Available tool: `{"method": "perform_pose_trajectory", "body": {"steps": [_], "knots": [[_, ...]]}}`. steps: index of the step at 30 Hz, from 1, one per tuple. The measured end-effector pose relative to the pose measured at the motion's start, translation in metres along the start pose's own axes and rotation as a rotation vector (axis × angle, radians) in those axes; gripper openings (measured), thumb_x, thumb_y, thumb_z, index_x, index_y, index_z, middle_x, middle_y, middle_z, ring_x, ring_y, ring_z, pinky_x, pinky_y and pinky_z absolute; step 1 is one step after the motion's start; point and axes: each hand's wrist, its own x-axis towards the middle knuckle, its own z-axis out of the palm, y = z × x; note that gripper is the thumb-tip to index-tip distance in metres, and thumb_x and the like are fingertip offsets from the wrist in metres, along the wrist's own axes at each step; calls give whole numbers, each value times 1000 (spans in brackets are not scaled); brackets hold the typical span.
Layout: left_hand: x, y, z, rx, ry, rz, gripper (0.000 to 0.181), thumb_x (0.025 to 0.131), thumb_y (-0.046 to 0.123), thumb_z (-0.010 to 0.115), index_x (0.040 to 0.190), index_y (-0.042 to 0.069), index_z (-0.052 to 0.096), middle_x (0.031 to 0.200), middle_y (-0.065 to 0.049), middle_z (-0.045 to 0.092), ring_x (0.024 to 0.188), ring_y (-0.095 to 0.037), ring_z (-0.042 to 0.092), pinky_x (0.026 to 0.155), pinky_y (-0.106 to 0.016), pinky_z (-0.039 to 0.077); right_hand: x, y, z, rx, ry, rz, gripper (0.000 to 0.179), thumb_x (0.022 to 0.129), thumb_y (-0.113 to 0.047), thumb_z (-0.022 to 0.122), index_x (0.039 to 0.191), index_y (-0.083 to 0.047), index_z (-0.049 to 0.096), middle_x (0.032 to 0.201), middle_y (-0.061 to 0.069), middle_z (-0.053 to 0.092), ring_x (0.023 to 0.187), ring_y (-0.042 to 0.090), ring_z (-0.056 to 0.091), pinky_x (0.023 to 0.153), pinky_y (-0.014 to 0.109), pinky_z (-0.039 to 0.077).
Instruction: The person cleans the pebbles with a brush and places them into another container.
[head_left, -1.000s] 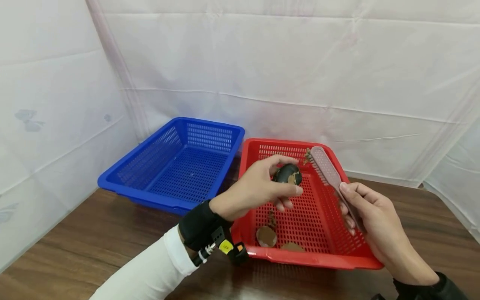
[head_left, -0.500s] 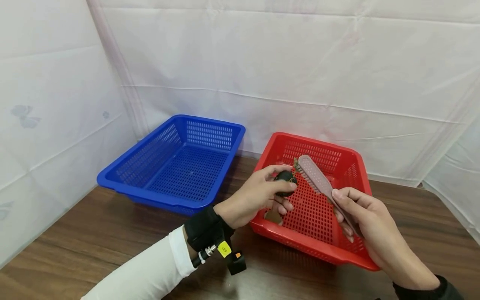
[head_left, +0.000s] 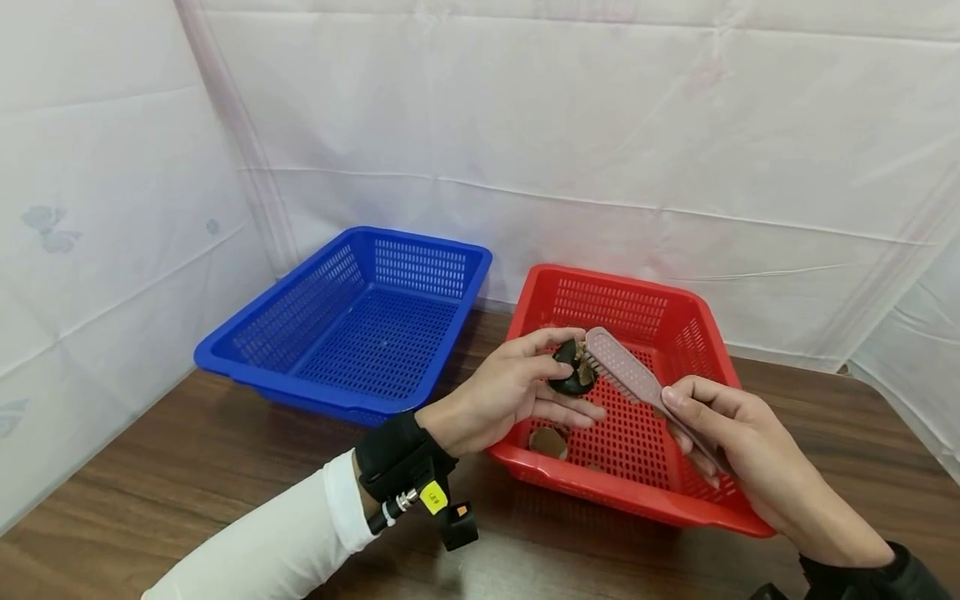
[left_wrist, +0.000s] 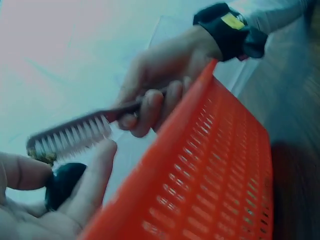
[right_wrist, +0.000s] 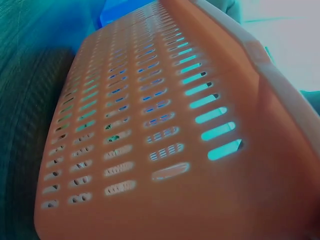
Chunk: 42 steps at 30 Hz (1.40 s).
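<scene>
My left hand (head_left: 510, 387) pinches a dark, shiny preserved egg (head_left: 564, 382) with brown crust on its side. In my right hand (head_left: 750, 442) is a mauve scrubbing brush (head_left: 626, 367), gripped by its handle, pale bristles turned toward the egg. The bristle tips at its head meet the crust in the head view. The left wrist view shows brown clumps (left_wrist: 42, 157) stuck in the brush's end, right above the egg (left_wrist: 65, 182). Both hands are over the red basket (head_left: 600, 492). The basket wall fills the right wrist view and hides the right hand there.
A rounded brown piece (head_left: 549, 443) lies at the red basket's near left. Left of it stands a blue basket (head_left: 277, 379) on the brown wooden table (head_left: 187, 475). A white sheet (head_left: 562, 125) hangs behind and along the left side.
The red basket has shifted right and turned slightly. The brush has come down and left to the egg, and the left hand has turned the egg with its crust toward the bristles.
</scene>
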Motion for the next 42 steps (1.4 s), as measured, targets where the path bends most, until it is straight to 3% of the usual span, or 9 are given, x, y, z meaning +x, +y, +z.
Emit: {"method": "perform_pose_trajectory", "body": {"steps": [11,14,17,21,25,28,32,37,42], "knots": [[1,-7,-3,-72,-9,43,52,110,3,39,162,9,41,148,-23,55,111,-43,73,97,-49,59,1,4,3,-191,157,58,27,112,-26,59,95,-5,62,73,7,55,51,21,44,39,38,41],[1,-6,-2,-77,1,36,52,110,3,39,162,8,40,150,-23,54,112,-45,71,97,-49,59,1,3,4,-187,202,74,32,111,-30,61,93,-3,60,72,5,55,51,19,43,40,41,39],[0,-6,-1,-82,11,32,53,110,3,39,163,8,39,153,-22,52,115,-48,69,98,-49,58,1,3,3,-98,234,54,29,110,-28,62,93,-5,61,72,4,55,51,20,42,40,42,34],[-1,-6,-1,-101,34,32,54,110,3,40,163,8,38,155,-22,49,121,-53,63,99,-50,58,-1,5,1,13,187,-26,21,112,-18,56,97,-6,63,73,4,54,52,25,37,39,42,28],[1,-8,0,-113,38,36,52,111,3,40,163,5,37,149,-26,52,124,-56,59,99,-51,57,-2,6,3,-116,83,-59,19,113,-13,54,98,-7,64,72,6,54,49,28,38,37,41,35],[1,-8,0,-103,31,30,52,112,3,41,163,5,37,145,-27,57,112,-46,71,98,-49,58,-2,5,5,-213,88,-41,20,112,-18,57,98,-6,64,73,7,55,48,26,41,38,40,40],[1,-7,0,-99,43,16,53,111,3,43,164,7,38,145,-24,58,89,-24,78,92,-41,62,-1,4,6,-225,159,15,26,112,-25,58,97,-3,62,72,7,54,51,22,43,40,41,39],[1,-7,0,-106,46,11,55,110,2,42,164,7,37,152,-21,53,85,-20,77,91,-39,62,-1,6,3,-153,222,56,32,110,-29,62,95,-2,60,73,6,55,52,22,43,41,43,34],[0,-8,-1,-115,50,24,54,110,3,41,164,7,38,155,-21,48,85,-19,76,92,-40,62,-2,8,-1,3,188,-17,22,113,-19,56,97,-4,62,73,5,54,53,26,37,40,44,28]]}}
